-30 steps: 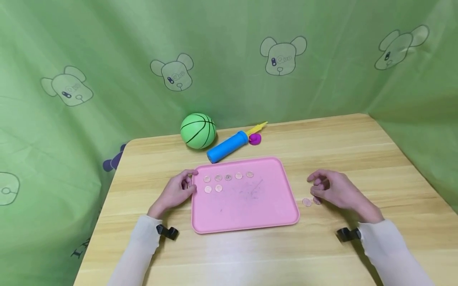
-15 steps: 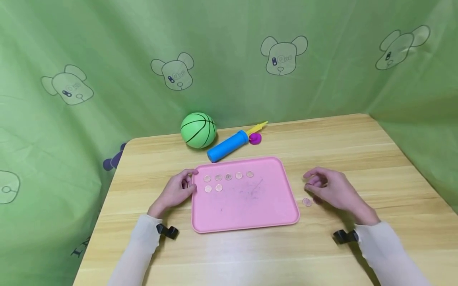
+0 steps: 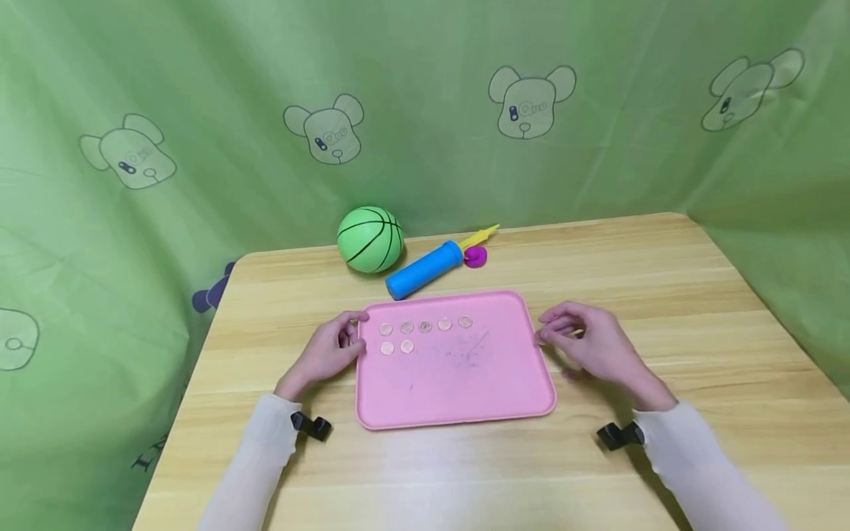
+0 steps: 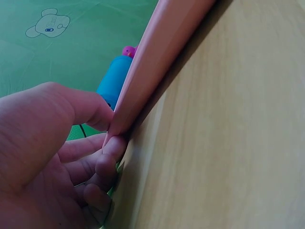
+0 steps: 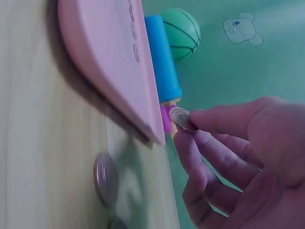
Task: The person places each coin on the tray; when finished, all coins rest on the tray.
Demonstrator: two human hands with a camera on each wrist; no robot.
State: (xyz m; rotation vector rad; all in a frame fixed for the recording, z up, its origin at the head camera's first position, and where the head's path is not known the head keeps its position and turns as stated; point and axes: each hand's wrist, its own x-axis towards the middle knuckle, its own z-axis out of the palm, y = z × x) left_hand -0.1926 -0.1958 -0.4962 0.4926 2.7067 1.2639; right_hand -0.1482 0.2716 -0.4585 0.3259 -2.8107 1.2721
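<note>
A pink tray (image 3: 458, 391) lies on the table, with several coins in an upper row and two coins (image 3: 396, 347) in a row below. My left hand (image 3: 330, 346) holds the tray's left rim, thumb on one side and fingers curled on the other, as the left wrist view shows. My right hand (image 3: 591, 339) is by the tray's right rim, pinching a coin (image 5: 181, 118) between thumb and forefinger. On the table below that hand lies another coin (image 5: 106, 180), and part of a further coin (image 5: 117, 223) shows at the right wrist view's bottom edge.
Behind the tray are a green ball (image 3: 370, 240) with black lines, a blue hand pump (image 3: 425, 270) with a yellow tip, and a small purple object (image 3: 475, 257). A green curtain (image 3: 425, 162) with bear-like heads hangs around the wooden table (image 3: 637, 258).
My right hand has moved left from the loose coins toward the tray's right rim, carrying a coin. My left hand stays at the left rim.
</note>
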